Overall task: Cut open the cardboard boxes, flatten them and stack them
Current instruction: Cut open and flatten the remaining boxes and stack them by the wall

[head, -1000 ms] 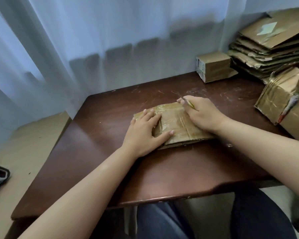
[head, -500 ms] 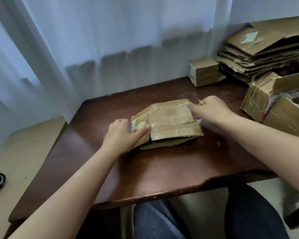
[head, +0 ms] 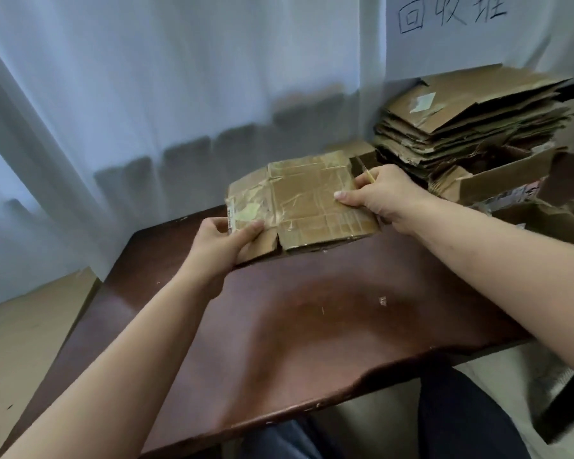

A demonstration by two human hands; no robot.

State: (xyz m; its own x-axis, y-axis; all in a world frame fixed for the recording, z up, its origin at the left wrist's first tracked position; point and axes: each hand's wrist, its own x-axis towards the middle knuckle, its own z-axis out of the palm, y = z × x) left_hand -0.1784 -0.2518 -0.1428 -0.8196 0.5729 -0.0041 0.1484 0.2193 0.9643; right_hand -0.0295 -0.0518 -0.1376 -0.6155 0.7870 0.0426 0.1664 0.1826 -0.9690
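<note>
Both hands now carry the flattened box [head: 299,207] clear of the desk [head: 312,326]; a second ago it lay pressed flat on the wood under the palms, and half a second ago its left edge was only starting to lift. That suggests the flattening of this piece is finished and the stacking step is under way.

Starting at the left, the left hand [head: 222,241] pinches the box's near-left corner, thumb on top and fingers underneath. A pale shipping label [head: 236,215] sits on that corner beside the thumb; its print is too small and blurred to read. Glossy packing tape crosses the top face, and no brand name can be made out on it.

Further right, the right hand [head: 383,197] grips the box's right edge, thumb on top, while also keeping a thin yellow-handled cutter [head: 367,172] tucked between its fingers; the blade is too fine to see clearly.

Beyond that hand, the stack of flattened cardboard [head: 471,127] rises at the far right, with open uncut boxes [head: 497,180] in front of it. On the white sheet above the stack, hand-drawn characters [head: 451,13] read "回收堆", a recycling pile, so this is likely where the carried box belongs. Several boxes remain to be cut.
</note>
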